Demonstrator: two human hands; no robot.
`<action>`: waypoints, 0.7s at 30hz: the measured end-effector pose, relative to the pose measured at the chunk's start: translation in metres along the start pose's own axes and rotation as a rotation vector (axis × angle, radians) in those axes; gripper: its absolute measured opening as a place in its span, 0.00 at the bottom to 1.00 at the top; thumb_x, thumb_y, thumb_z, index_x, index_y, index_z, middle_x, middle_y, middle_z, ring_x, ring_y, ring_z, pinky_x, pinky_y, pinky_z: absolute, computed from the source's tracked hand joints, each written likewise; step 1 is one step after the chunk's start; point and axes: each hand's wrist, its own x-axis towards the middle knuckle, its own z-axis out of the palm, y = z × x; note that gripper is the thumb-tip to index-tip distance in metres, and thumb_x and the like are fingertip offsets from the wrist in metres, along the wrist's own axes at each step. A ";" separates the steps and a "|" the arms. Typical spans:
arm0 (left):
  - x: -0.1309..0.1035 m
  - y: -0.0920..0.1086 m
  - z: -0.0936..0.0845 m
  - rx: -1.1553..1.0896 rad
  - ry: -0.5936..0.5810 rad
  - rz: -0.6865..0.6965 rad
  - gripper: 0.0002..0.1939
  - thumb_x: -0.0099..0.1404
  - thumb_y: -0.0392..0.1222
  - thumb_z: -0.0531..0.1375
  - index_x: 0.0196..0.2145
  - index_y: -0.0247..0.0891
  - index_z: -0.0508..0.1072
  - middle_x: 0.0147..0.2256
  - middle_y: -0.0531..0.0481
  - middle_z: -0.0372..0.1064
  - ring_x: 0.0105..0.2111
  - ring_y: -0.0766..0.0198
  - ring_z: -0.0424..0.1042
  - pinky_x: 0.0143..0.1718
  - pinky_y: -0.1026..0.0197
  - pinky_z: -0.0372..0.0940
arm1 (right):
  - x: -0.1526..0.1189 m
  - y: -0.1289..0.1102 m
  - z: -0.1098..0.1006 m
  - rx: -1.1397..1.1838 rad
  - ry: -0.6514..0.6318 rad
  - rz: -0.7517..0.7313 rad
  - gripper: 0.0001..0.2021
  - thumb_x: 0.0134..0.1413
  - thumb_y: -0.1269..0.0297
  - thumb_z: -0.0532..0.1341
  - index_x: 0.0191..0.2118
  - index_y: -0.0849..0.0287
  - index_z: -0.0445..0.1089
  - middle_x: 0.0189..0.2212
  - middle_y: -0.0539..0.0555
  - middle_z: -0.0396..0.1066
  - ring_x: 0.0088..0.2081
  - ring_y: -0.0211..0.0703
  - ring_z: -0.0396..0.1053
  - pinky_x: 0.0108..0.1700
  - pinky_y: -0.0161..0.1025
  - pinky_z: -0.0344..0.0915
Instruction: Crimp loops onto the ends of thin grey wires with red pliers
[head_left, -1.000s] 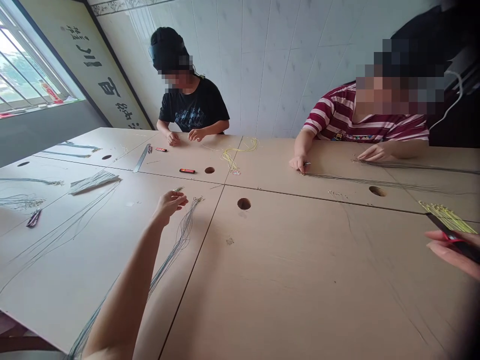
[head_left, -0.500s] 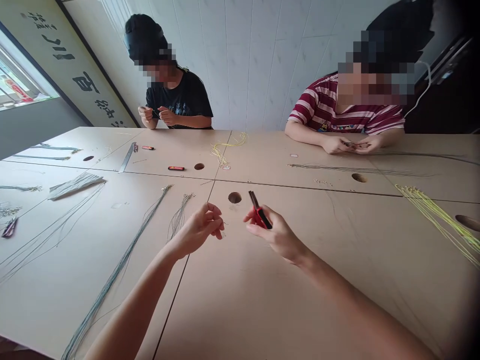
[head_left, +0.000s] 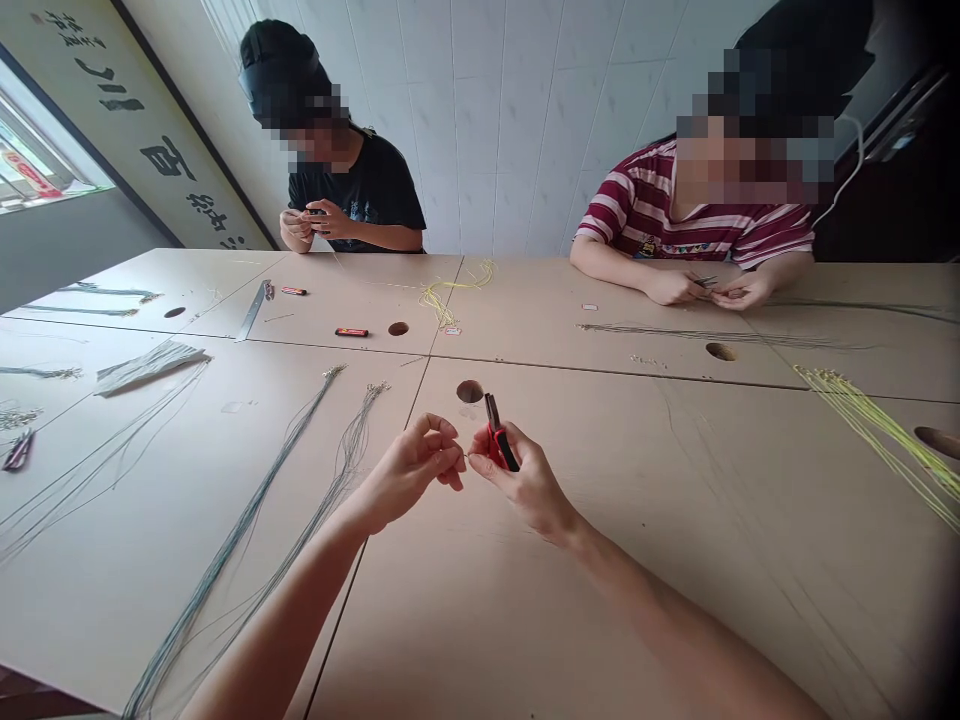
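At clock-centre, apparently mid-piece, clasping pliers (head_left: 499, 438) in right hand (head_left: 531, 485), half-curling left hand (head_left: 409, 470), contents unclear, with eight-o'clock cords (head_left: 255, 502) perhaps unfinished.

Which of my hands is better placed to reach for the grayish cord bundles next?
Probably your left hand: it's closer to the grayish cord bundles, while your right hand is farther over, with pliers in its grip. Whether the left pinches anything is too small to tell.
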 end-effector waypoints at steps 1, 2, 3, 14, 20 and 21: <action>0.000 -0.002 0.001 -0.005 -0.007 -0.005 0.10 0.69 0.47 0.57 0.41 0.41 0.59 0.32 0.54 0.69 0.31 0.65 0.72 0.37 0.57 0.63 | 0.000 0.001 0.000 0.012 0.005 0.009 0.11 0.52 0.56 0.65 0.36 0.53 0.67 0.34 0.49 0.67 0.35 0.39 0.64 0.41 0.41 0.64; 0.000 -0.003 0.001 -0.009 -0.013 -0.009 0.10 0.69 0.47 0.57 0.41 0.41 0.59 0.31 0.54 0.69 0.31 0.65 0.72 0.37 0.57 0.63 | 0.001 0.002 -0.001 0.023 0.010 0.017 0.12 0.51 0.55 0.66 0.36 0.54 0.67 0.34 0.49 0.67 0.35 0.39 0.64 0.41 0.41 0.64; 0.000 -0.004 0.002 -0.015 -0.018 -0.010 0.11 0.69 0.47 0.57 0.41 0.41 0.59 0.31 0.54 0.69 0.31 0.65 0.72 0.37 0.57 0.63 | 0.001 0.003 -0.001 0.032 0.014 0.026 0.13 0.50 0.55 0.67 0.37 0.54 0.67 0.34 0.49 0.67 0.36 0.39 0.64 0.42 0.41 0.65; 0.000 0.003 0.008 -0.118 -0.011 -0.021 0.13 0.66 0.48 0.61 0.41 0.41 0.61 0.32 0.53 0.71 0.31 0.65 0.72 0.37 0.58 0.64 | -0.006 0.005 -0.004 0.137 -0.012 0.055 0.16 0.49 0.53 0.68 0.39 0.53 0.66 0.36 0.50 0.68 0.38 0.41 0.66 0.45 0.43 0.65; -0.001 0.002 0.009 -0.117 -0.015 -0.023 0.13 0.66 0.48 0.61 0.42 0.41 0.61 0.32 0.53 0.70 0.31 0.65 0.72 0.38 0.58 0.64 | -0.007 0.003 -0.003 0.088 0.028 0.031 0.14 0.50 0.53 0.67 0.37 0.54 0.66 0.33 0.48 0.67 0.35 0.40 0.64 0.42 0.40 0.64; -0.001 0.002 0.009 -0.113 -0.017 -0.022 0.13 0.66 0.48 0.60 0.42 0.41 0.61 0.32 0.53 0.70 0.31 0.65 0.72 0.38 0.58 0.64 | -0.007 0.003 -0.003 0.086 0.029 0.029 0.14 0.50 0.54 0.67 0.36 0.54 0.66 0.32 0.48 0.66 0.35 0.39 0.64 0.41 0.40 0.64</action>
